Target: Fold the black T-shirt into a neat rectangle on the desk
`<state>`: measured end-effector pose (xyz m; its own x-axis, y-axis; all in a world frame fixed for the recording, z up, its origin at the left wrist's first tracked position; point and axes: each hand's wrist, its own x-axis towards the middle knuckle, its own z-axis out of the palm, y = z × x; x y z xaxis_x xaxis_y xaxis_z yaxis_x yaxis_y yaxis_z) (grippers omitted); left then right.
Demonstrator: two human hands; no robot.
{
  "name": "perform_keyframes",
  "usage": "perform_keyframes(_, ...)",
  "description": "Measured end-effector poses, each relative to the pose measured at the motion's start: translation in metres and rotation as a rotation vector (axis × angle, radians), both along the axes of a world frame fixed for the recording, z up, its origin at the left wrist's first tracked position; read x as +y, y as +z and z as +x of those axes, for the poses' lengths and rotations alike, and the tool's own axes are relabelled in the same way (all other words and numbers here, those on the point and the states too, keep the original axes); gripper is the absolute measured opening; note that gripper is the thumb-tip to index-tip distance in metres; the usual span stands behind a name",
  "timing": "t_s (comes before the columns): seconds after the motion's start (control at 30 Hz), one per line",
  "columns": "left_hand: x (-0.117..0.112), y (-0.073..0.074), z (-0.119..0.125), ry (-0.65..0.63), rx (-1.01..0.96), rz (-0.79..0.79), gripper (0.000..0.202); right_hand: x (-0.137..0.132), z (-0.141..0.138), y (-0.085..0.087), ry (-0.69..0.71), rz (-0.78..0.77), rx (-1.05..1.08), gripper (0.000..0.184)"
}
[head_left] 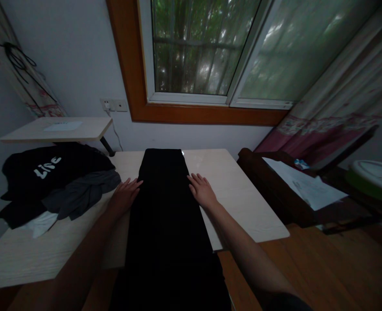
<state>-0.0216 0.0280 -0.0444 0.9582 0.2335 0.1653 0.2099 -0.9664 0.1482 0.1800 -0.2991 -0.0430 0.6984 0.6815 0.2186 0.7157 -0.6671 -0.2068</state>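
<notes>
A long black folded garment point(165, 194) lies flat on the pale table point(239, 203), running from the far edge toward me. Its kind is hard to make out, and near the front edge I cannot tell it from other dark cloth. Along its left edge rests my left hand point(125, 195), fingers stretched out and touching or almost touching the cloth. My right hand point(203, 191) is flat at the opposite edge, its fingertips on the border of the fabric. Neither hand grips anything.
To the left lies a heap of clothes: a black shirt with white lettering point(55, 166), a grey garment point(80, 194) and something white point(42, 223). Behind it stands a small raised shelf point(90, 127). A dark brown piece of furniture point(258, 172) with white sheets point(307, 185) stands right.
</notes>
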Motion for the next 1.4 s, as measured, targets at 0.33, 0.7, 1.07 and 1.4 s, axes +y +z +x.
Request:
perform_keyframes(0.33,-0.007,0.001,-0.008,-0.043,0.05,0.0,0.055,-0.004,-0.008,0.002,0.081,-0.021,-0.01,0.046)
perform_keyframes(0.7,-0.009,-0.002,-0.006,-0.031,0.061,0.044,0.055,-0.002,-0.012,-0.001,0.047,-0.047,-0.034,0.048)
perform_keyframes(1.07,-0.008,-0.004,-0.002,-0.01,0.074,0.026,0.057,0.003,-0.011,0.002,0.039,-0.046,-0.005,0.048)
perform_keyframes(1.4,-0.005,-0.001,0.017,0.007,0.047,0.022,0.057,0.017,0.005,0.001,0.022,-0.036,-0.001,0.047)
